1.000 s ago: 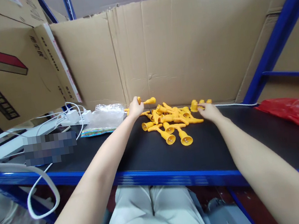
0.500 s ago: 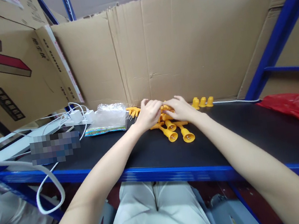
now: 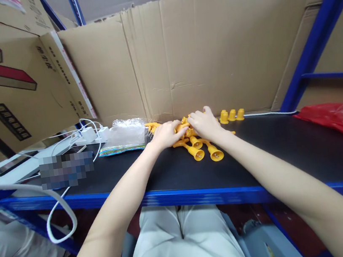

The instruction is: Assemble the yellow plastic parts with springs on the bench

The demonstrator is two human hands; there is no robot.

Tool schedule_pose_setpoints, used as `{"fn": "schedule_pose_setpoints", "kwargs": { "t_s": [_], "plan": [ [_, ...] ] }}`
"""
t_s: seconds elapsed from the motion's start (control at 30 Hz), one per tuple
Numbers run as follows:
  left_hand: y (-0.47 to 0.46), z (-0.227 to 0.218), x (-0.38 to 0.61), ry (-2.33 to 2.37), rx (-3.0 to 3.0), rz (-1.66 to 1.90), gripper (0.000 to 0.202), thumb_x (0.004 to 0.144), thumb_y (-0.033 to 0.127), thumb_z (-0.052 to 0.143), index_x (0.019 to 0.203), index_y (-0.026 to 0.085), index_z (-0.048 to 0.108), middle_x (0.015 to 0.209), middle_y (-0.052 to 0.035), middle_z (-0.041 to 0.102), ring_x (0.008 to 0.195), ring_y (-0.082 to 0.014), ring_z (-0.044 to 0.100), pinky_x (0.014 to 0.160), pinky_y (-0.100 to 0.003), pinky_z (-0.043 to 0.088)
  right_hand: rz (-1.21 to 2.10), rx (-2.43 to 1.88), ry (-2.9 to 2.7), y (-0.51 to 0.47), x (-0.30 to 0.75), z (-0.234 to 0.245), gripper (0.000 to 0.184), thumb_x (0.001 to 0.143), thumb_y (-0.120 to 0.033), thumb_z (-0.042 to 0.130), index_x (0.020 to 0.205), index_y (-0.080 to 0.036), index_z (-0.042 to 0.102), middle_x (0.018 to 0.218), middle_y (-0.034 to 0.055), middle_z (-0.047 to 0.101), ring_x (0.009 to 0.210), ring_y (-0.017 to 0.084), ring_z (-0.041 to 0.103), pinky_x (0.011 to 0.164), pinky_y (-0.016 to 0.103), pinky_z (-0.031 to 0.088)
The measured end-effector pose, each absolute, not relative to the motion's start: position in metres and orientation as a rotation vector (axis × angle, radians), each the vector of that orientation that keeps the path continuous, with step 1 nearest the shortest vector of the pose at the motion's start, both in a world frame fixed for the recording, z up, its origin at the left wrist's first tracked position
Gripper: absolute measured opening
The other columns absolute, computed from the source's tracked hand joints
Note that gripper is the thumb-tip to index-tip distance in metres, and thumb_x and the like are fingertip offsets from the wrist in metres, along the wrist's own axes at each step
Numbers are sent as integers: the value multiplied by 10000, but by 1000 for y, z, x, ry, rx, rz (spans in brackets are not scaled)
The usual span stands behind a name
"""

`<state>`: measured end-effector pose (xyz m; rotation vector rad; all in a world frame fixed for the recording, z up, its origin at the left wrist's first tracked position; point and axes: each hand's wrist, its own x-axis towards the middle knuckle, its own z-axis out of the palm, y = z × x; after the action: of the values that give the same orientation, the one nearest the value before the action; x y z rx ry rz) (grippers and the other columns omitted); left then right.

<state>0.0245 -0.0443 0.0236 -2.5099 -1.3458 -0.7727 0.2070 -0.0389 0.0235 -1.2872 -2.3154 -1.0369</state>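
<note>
Several yellow plastic trumpet-shaped pieces (image 3: pixel 216 154) lie in a loose heap, with their flared mouths towards me and small metal bits inside. At the heap's left, my left hand (image 3: pixel 166 136) is closed, thumb and fingers pinching a yellow plastic piece (image 3: pixel 184 126). My right hand (image 3: pixel 204 124) arches over the heap's right side, its fingers bent down against the yellow parts; its thumb and whatever it grips are mostly hidden. Behind my left hand lie thin yellow pieces (image 3: pixel 151 127) with metal hooks or wires.
Yellow cups (image 3: pixel 232 115) stand in a row at the back right. A clear plastic bag (image 3: pixel 124 137) lies left, beside white chargers (image 3: pixel 88 134) and cables. A red plastic bag (image 3: pixel 336 122) is far right. Cardboard (image 3: pixel 212 54) walls the back; a blue rail (image 3: pixel 194 196) edges the shelf.
My hands have drawn slightly apart; the left thumb now shows on a yellow piece. My right hand has shifted a little left. The trumpet-shaped pieces in front lie as before.
</note>
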Motion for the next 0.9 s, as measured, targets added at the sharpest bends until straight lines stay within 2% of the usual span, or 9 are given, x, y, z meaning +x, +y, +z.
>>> {"fn": "schedule_pose_setpoints", "kwargs": {
  "t_s": [0.07,0.13,0.27,0.43,0.53,0.7,0.8,0.9],
  "plan": [
    [-43,22,25,-1407,-2537,-665,397,860,537,434,1033,221,602,831,-46,643,782,-203,609,700,-284,419,-1031,-1281,-2344,-38,207,21,256,873,-107,370,942,-112,616,921,139,644,868,257,536,863,437,230],
    [-41,22,24,-1490,-2492,-611,340,832,474,499,1052,228,583,833,-44,657,800,-215,617,698,-282,422,-998,-1267,-2371,-36,208,18,251,891,-145,381,1000,-117,605,976,142,646,896,260,535,890,453,224],
    [-38,22,21,-1604,-2367,-678,314,810,354,537,1102,237,534,996,-67,648,879,-231,621,712,-294,436,-917,-1222,-2385,-32,208,13,270,931,-219,369,1101,-142,564,1037,132,642,931,253,539,928,462,218],
    [-38,21,20,-1605,-2294,-848,293,843,297,489,1132,257,504,1098,-69,598,944,-233,614,736,-306,447,-849,-1223,-2335,-34,205,15,271,942,-196,333,1077,-132,558,959,122,636,903,245,543,930,453,221],
    [-36,19,21,-1610,-2336,-905,288,820,295,515,1104,247,518,1054,-62,619,940,-230,612,745,-308,452,-878,-1202,-2312,-37,204,19,245,916,-160,356,1043,-147,564,923,106,635,877,243,532,933,470,210],
    [-25,14,22,-1690,-2471,-1065,249,762,281,554,1001,210,560,898,-34,662,832,-193,615,715,-285,460,-1002,-1203,-2282,-39,205,23,255,854,-74,378,989,-162,575,925,98,637,903,244,516,957,483,185],
    [-23,12,23,-1754,-2555,-1107,221,735,273,578,942,197,575,888,-28,668,808,-174,614,704,-264,461,-1024,-1181,-2278,-38,206,23,245,860,-85,387,987,-170,578,931,98,643,921,245,516,966,485,186],
    [-26,13,24,-1759,-2484,-1048,228,738,279,586,957,218,570,887,-29,669,828,-194,617,720,-284,457,-985,-1161,-2311,-35,208,19,219,887,-143,401,1010,-165,580,927,97,652,906,243,534,981,500,179]
  ]
}}
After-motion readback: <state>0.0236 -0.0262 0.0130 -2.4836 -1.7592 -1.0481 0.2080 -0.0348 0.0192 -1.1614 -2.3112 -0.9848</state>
